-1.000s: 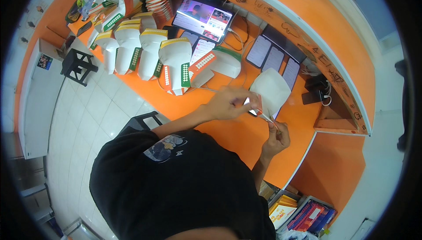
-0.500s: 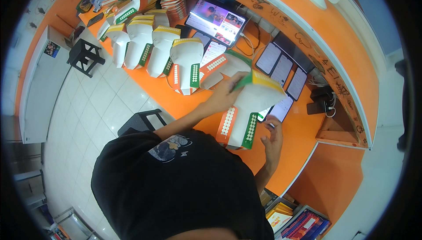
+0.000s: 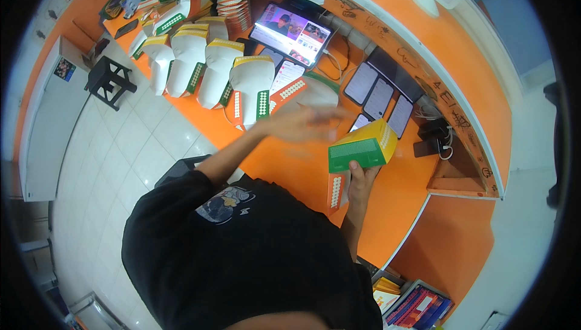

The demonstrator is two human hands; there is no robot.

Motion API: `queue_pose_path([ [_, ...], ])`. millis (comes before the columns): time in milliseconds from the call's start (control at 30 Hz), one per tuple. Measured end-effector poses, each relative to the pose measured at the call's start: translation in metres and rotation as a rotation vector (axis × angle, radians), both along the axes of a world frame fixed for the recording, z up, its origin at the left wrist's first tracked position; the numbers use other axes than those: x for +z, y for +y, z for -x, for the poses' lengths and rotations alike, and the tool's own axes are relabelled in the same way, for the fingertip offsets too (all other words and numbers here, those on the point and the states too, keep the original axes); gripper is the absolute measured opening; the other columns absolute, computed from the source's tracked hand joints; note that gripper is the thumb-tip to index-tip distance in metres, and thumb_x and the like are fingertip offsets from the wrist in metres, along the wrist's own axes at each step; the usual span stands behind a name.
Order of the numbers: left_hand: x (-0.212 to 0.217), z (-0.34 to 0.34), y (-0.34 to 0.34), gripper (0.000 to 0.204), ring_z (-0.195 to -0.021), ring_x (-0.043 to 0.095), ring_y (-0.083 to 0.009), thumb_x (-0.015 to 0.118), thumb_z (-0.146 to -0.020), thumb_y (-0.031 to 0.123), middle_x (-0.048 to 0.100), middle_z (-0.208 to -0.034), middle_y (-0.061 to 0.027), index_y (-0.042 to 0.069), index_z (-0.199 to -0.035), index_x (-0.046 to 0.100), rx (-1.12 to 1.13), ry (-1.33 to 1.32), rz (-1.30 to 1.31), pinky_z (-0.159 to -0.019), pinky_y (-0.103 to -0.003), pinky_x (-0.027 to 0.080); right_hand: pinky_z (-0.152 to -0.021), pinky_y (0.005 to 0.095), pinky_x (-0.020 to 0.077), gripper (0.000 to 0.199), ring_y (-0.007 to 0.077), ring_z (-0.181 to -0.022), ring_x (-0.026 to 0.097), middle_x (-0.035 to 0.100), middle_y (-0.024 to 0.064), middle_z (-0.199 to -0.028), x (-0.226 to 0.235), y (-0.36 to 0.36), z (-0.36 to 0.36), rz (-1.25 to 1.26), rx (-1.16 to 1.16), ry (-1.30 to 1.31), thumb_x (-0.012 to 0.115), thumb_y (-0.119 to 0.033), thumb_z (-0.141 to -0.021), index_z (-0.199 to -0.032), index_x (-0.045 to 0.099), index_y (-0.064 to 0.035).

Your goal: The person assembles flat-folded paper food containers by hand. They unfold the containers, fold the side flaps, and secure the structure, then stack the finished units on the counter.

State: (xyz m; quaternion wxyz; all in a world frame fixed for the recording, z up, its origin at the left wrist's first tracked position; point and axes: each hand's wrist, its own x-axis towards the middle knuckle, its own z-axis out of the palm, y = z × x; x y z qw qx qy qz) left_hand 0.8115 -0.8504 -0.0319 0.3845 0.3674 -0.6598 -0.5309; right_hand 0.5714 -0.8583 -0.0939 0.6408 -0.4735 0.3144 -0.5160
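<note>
My right hand (image 3: 361, 180) grips a folded paper carton (image 3: 361, 150) with a green face, a yellow top and an orange dotted flap, held above the orange counter (image 3: 284, 166). My left hand (image 3: 302, 123) is blurred in motion over the counter, fingers spread, holding nothing. It hovers just left of the carton, above a flat white carton blank (image 3: 305, 92) with an orange dotted strip. A row of finished white cartons (image 3: 250, 85) lies along the counter to the left.
A tablet (image 3: 292, 32) showing video stands at the back of the counter, beside several dark phones (image 3: 380, 97). A stack of flat blanks (image 3: 234, 0) is at the far left back. A black stool (image 3: 108, 79) stands on the white tiled floor. Books (image 3: 411, 303) sit below right.
The carton has been folded up into a box shape and moved right into my right hand. My left hand has let go and swung away to the left.
</note>
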Motion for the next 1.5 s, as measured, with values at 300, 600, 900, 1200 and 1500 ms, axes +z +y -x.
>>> queue_pose_path([
  [300,-0.050,-0.086,-0.150,0.080,-0.107,0.059,-0.0331,0.063,-0.075,0.066,0.058,-0.122,-0.0212,0.010,-0.131,0.051,-0.062,-1.156,0.311,-0.086,-0.042,0.050,-0.102,0.0418,0.0385,0.107,0.0287,-0.126,0.041,0.034,0.0206,-0.142,0.002,0.012,0.002,-0.170,0.046,-0.016,0.070,0.000,-0.078,-0.150,-0.005,-0.0234],
  [600,-0.029,-0.038,-0.090,0.035,-0.093,0.063,-0.0381,0.055,-0.088,0.027,0.063,-0.102,-0.0227,0.008,-0.117,0.053,0.381,-1.031,0.287,-0.077,-0.048,0.050,-0.104,0.0473,0.0366,0.106,0.0345,-0.128,0.037,0.033,0.0253,-0.138,0.005,0.029,-0.028,-0.153,-0.016,0.066,0.073,-0.008,-0.078,-0.150,-0.005,-0.0209],
  [900,-0.025,0.002,0.031,0.069,-0.112,0.056,-0.0321,0.065,-0.085,0.044,0.054,-0.125,-0.0205,0.004,-0.136,0.040,0.642,-0.169,0.162,-0.094,-0.039,0.045,-0.106,0.0479,0.0325,0.117,0.0358,-0.130,0.033,0.024,0.0273,-0.141,0.022,0.007,-0.069,0.217,-0.118,0.292,0.081,-0.014,-0.070,-0.148,-0.006,-0.0108],
  [1200,-0.034,-0.044,0.077,0.096,-0.137,0.026,-0.0304,0.077,-0.076,0.023,0.023,-0.149,-0.0127,0.014,-0.150,0.015,0.419,0.446,0.024,-0.111,-0.041,0.029,-0.103,0.0417,0.0358,0.093,0.0265,-0.125,0.041,0.038,0.0145,-0.136,0.032,0.013,-0.103,-0.056,0.154,-0.141,0.074,-0.017,-0.076,-0.146,0.014,-0.0084],
  [1500,-0.049,-0.060,0.142,0.107,-0.140,0.019,-0.0267,0.075,-0.075,0.022,0.016,-0.150,-0.0126,0.012,-0.151,0.000,0.544,0.750,-0.212,-0.112,-0.039,0.024,-0.092,0.0419,0.0462,0.067,0.0267,-0.109,0.054,0.053,0.0122,-0.120,0.019,0.057,-0.133,-0.158,0.348,-0.031,0.066,-0.041,-0.080,-0.131,0.042,-0.0049],
])
